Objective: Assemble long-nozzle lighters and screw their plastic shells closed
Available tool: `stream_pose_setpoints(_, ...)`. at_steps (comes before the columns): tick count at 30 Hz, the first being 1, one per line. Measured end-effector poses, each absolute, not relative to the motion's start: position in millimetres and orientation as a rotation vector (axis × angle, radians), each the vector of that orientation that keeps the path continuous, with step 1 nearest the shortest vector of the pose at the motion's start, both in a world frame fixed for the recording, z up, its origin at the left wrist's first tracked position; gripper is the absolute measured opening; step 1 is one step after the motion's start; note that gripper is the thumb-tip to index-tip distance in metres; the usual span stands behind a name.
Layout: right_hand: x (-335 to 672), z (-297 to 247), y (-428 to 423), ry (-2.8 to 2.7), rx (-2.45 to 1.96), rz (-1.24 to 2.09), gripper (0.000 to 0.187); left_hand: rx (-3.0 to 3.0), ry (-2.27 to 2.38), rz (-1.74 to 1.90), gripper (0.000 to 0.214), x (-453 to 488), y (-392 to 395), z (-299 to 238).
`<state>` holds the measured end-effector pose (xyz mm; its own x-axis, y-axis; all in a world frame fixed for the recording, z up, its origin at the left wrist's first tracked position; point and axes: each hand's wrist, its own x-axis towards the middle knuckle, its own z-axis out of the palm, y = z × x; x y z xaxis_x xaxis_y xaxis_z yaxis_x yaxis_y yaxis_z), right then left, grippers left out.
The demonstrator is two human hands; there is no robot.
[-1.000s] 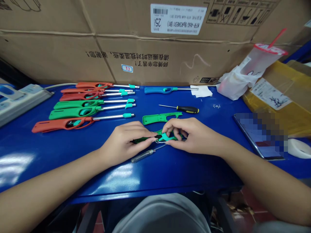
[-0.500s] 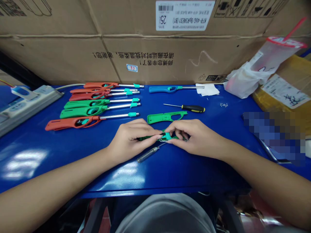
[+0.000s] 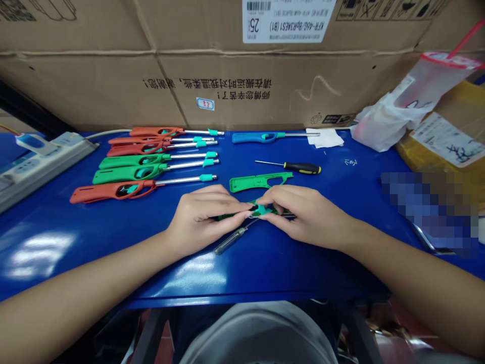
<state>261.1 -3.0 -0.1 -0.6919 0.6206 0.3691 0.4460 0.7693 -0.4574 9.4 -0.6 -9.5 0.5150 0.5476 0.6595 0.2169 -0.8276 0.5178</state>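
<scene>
My left hand [image 3: 206, 215] is closed in a pinch on a small black part [image 3: 252, 207]. Thumb and forefinger of my right hand [image 3: 308, 215] grip a teal lighter trigger [image 3: 261, 209], which meets the black part. Beneath both hands lies a green lighter half-shell [image 3: 224, 217], mostly covered by my fingers; thin pale wires show beside the trigger. A clear fuel tank [image 3: 230, 241] with a thin tube rests on the table just in front of my left fingertips. Beyond my hands is the other green half-shell [image 3: 260, 182], inner side up.
Several red and green lighters [image 3: 131, 162] lie in a row at left, near a power strip [image 3: 56, 162]. Farther back are a blue lighter [image 3: 248, 138], white paper [image 3: 326, 137], a screwdriver [image 3: 302, 167] and small screws [image 3: 350, 162]. A bagged cup [image 3: 428, 86] stands right.
The teal trigger has turned slightly and sits closer against the black part. My right fingers have shifted a little; the other things stay in place.
</scene>
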Motion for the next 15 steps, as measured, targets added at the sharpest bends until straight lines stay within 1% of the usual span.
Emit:
stream_pose_setpoints(9, 260.3, -4.8, -3.9, -2.489, -0.743, 0.325, 0.013, 2.402, 0.628, 1.24, 0.016, 8.2, -1.7, -8.8)
stream_pose_setpoints(15, 259.6, -6.9, -2.1, -2.412, -0.791, 0.416, 0.016, 2.357, 0.728, 1.199, 0.013, 8.3, 3.7, -14.3)
